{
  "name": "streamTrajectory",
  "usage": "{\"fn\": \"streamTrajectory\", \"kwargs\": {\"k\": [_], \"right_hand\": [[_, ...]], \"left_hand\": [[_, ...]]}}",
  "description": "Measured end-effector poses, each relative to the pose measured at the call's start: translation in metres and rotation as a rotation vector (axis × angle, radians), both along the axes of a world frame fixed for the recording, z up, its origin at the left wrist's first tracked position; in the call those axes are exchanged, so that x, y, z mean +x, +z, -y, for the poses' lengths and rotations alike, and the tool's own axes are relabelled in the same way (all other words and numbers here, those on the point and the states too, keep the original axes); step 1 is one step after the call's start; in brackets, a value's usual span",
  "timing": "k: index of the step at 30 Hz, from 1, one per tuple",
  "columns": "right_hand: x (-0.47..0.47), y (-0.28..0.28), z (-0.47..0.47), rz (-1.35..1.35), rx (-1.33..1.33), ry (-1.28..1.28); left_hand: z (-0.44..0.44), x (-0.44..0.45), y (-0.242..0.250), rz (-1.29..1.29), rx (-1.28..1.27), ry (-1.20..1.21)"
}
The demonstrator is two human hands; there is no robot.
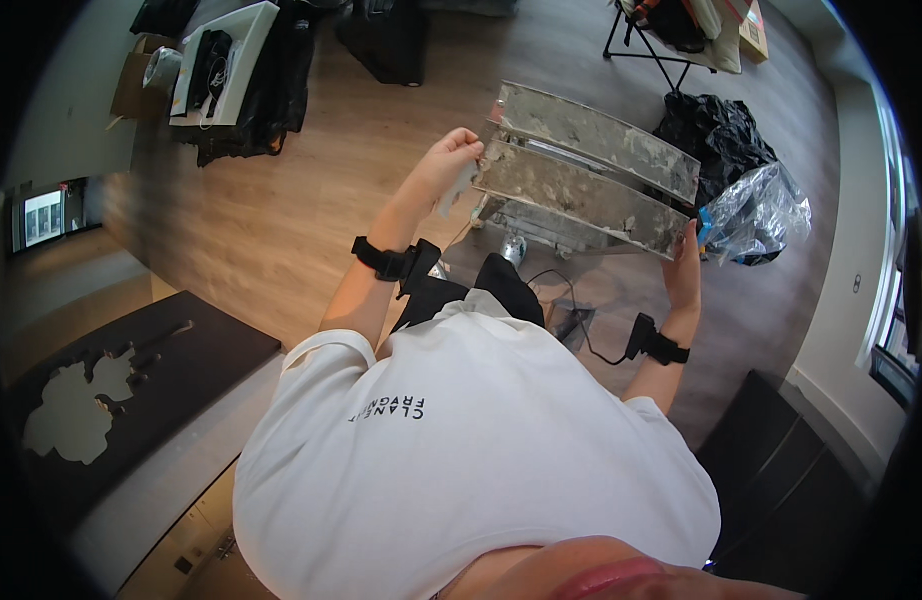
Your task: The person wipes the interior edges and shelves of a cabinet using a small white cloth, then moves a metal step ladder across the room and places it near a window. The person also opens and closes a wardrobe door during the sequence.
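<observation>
Before me stands a metal work platform with a far slat (596, 131) and a near slat (581, 191). Both are grey and stained with pale, crusty patches. Pinched in my left hand (453, 154) is a crumpled white wipe or cloth (458, 191), at the near slat's left end. Whether that hand also touches the slat is unclear. My right hand (682, 262) grips the right end of the near slat, with its thumb on the edge and the other fingers mostly hidden. Below the slats, part of the platform's frame (532, 225) shows.
Black plastic bags (720, 139) and a clear plastic bag (757, 210) lie right of the platform. A folding chair (656, 49) holds belongings beyond. A white box (228, 64) sits far left. A cable (581, 322) hangs from my right wristband. A dark countertop (205, 337) is at left.
</observation>
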State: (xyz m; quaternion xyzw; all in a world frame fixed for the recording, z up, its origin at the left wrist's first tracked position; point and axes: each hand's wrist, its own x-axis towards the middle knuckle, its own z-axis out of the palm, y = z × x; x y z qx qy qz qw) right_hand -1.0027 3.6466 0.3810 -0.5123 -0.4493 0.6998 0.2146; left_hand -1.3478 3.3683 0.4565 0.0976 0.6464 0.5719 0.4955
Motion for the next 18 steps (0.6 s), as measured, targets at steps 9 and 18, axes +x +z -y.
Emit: {"fn": "streamTrajectory", "kwargs": {"k": [9, 18], "right_hand": [[-0.024, 0.019, 0.037, 0.055, 0.017, 0.008], [-0.028, 0.050, 0.036, -0.428, 0.012, 0.216]], "left_hand": [[0.007, 0.017, -0.014, -0.356, 0.104, 0.045], [0.050, 0.052, 0.009, -0.379, 0.157, 0.275]]}}
